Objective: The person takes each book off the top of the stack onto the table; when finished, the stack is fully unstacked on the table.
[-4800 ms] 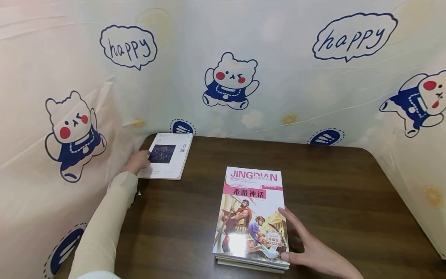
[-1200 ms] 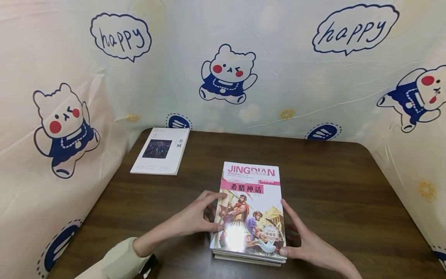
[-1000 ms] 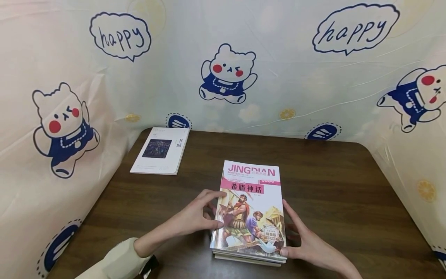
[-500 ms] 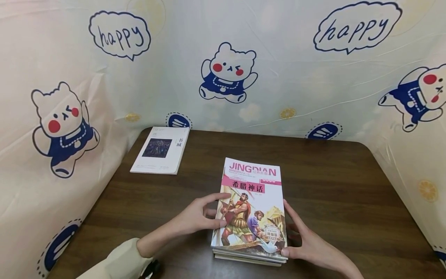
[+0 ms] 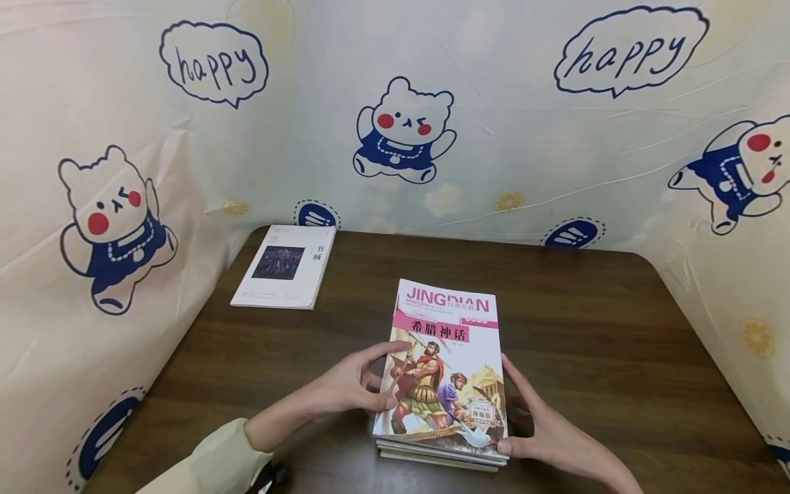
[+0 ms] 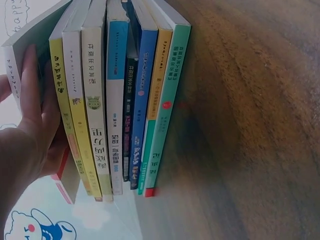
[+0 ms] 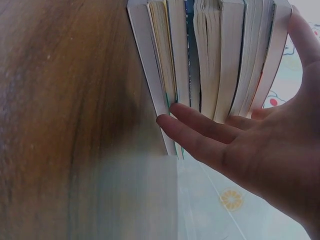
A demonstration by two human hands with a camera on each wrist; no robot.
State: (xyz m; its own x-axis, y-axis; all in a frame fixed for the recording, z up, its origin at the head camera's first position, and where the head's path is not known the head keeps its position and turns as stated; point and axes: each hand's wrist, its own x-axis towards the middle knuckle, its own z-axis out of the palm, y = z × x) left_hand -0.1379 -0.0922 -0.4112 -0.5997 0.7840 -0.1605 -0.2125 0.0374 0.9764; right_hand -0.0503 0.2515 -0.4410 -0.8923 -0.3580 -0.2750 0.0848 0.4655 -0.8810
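A stack of books [image 5: 438, 462] lies on the table's near middle. Its top book [image 5: 426, 384] has a pink-and-white cover with a soldier picture. My left hand [image 5: 345, 385] holds that book by its left edge. In the left wrist view, fingers [image 6: 32, 85] reach between its raised spine and the yellow-spined book [image 6: 70, 120] below. My right hand [image 5: 555, 436] touches the stack's right side, thumb by the near corner. Nearly straight fingers [image 7: 200, 142] lie along the page edges [image 7: 230, 65] in the right wrist view.
A white book [image 5: 280, 291] with a dark picture lies at the table's back left corner. Printed cloth [image 5: 506, 137] hangs around the back and sides of the brown table [image 5: 586, 309].
My left hand has come from the white book at the back left to the stack. The top book's left side has risen slightly. My right hand stays almost still.
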